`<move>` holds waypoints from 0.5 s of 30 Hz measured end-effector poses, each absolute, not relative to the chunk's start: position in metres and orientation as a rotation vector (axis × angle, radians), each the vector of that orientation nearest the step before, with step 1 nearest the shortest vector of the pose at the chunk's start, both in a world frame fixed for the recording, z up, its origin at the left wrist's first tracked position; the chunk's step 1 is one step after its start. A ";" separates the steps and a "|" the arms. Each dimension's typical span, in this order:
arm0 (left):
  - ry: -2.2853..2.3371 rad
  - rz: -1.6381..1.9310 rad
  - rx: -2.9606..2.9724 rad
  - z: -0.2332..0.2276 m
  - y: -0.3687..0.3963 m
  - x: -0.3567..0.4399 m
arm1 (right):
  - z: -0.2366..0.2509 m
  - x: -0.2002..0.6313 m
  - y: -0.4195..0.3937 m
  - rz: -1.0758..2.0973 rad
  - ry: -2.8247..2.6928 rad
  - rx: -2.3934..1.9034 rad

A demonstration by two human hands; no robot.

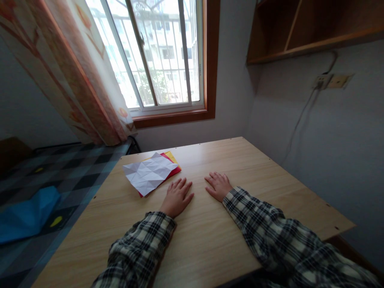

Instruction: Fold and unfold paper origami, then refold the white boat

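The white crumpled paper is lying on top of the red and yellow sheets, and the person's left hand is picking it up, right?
Not quite. The head view shows the left hand lying flat on the wooden table just beside the white creased paper, not picking it up. The paper does lie on top of the red sheet and yellow sheet.

**Two hands lying flat on a wooden desk beside creased paper**

The left hand (177, 197) and the right hand (218, 185) are resting palm-down, fingers spread, on the pale wooden desk (228, 240), holding nothing. At eleven o'clock from the left hand, just beside its fingertips, a creased white paper sheet (149, 173) is lying atop red and yellow paper sheets (173, 163). Plaid sleeves (264, 224) are covering both forearms.
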State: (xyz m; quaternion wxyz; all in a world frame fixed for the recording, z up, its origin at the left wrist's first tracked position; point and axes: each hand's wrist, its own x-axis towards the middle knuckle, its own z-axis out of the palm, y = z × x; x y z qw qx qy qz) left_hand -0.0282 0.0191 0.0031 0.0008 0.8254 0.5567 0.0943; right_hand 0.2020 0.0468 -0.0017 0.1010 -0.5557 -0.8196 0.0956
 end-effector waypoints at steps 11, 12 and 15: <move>1.733 0.342 2.606 0.001 0.021 -0.030 | -0.003 0.202 0.047 0.292 -2.420 -1.645; 1.734 0.337 2.605 0.001 0.021 -0.030 | -0.003 0.202 0.047 0.295 -2.422 -1.647; 1.735 0.319 2.607 0.001 0.020 -0.030 | -0.002 0.202 0.048 0.300 -2.424 -1.655</move>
